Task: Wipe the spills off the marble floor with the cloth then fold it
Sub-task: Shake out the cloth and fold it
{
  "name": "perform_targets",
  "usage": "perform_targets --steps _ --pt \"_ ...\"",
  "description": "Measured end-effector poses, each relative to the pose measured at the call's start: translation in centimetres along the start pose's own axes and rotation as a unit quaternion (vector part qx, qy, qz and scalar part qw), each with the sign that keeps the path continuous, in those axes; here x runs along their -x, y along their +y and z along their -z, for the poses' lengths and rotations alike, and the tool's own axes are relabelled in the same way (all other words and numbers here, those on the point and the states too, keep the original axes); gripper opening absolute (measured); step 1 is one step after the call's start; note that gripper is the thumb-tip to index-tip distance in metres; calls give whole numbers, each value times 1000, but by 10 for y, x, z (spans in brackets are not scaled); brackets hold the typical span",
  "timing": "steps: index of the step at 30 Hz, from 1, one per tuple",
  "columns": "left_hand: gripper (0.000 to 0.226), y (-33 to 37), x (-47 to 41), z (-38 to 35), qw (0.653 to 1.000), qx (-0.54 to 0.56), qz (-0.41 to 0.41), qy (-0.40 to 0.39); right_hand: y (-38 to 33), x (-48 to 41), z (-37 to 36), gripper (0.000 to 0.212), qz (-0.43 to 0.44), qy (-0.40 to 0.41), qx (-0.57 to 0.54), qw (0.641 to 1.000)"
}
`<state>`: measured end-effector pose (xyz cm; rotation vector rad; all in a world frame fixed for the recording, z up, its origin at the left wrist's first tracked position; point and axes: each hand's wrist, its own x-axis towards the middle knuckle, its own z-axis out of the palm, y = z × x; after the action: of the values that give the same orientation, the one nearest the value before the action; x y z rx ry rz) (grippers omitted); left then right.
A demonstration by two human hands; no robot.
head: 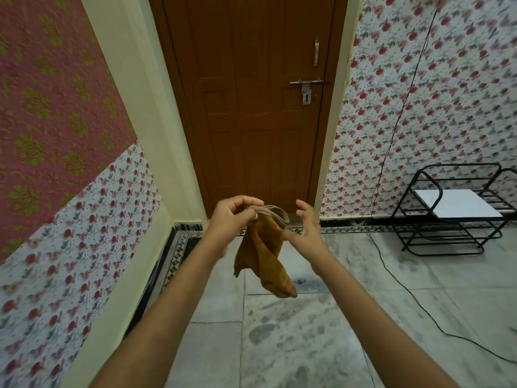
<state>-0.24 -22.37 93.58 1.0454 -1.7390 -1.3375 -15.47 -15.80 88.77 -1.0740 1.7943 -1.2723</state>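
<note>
A mustard-brown cloth (pixel 265 253) hangs in the air in front of me, above the grey-white marble floor (pixel 293 331). My left hand (pixel 235 217) pinches its top edge between thumb and fingers. My right hand (pixel 306 225) is just to the right of the cloth with fingers spread and loosely curled; its thumb side touches the cloth's edge, and it grips nothing that I can see. The cloth dangles crumpled, its lower end near the middle of the view. A small dark spot (pixel 300 282) shows on the floor just right of the cloth's lower end.
A closed brown door (pixel 251 107) with a metal latch stands straight ahead. A black metal rack (pixel 453 211) holding a white board is at the right wall. A black cable (pixel 414 298) runs down the wall and across the floor. Wallpapered walls close in on the left.
</note>
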Motion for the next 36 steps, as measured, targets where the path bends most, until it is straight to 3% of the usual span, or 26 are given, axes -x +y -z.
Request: perform_targets --steps 2,3,5,8,13,17,20,22,24,27,29,32,34,36 --pt "23 10 -3 10 999 -3 -9 -33 -1 -1 3 93 2 -95 31 995" --pt "22 14 -4 14 999 -7 -12 -44 -3 -2 5 92 10 -129 18 991" --pt "22 19 -6 23 998 -15 -14 -51 -7 -4 10 66 42 -159 -19 986" --pt "25 18 -8 35 999 -16 -20 -44 -12 -7 18 30 71 -155 -55 984" --pt "24 15 -8 44 998 -28 -29 -53 -22 -10 24 11 147 -111 -9 983" --pt "17 15 -8 50 988 -127 -51 -76 -37 -10 30 8 214 -92 50 971" --pt "19 25 -7 54 969 -185 -40 -161 -46 -10 24 10 222 -87 51 970" --pt "43 32 -7 51 953 -200 -19 -229 -49 -10 20 10 233 -85 48 968" --pt "62 36 -11 41 942 -224 -17 -248 -51 -10 18 11 251 -88 58 962" --pt "37 35 -19 16 934 -275 -75 -215 -47 -9 21 13 267 -71 60 959" --pt "12 39 -22 4 920 -311 -124 -202 -44 -8 29 14 257 -47 42 964" --pt "10 53 -26 -10 893 -349 -176 -222 -37 -3 43 19 185 -30 -88 978" --pt "9 69 -26 -18 888 -336 -206 -239 -30 2 57 27 133 -59 -154 977" --pt "10 86 -27 -23 893 -309 -230 -233 -17 6 61 32 85 -117 -139 980"
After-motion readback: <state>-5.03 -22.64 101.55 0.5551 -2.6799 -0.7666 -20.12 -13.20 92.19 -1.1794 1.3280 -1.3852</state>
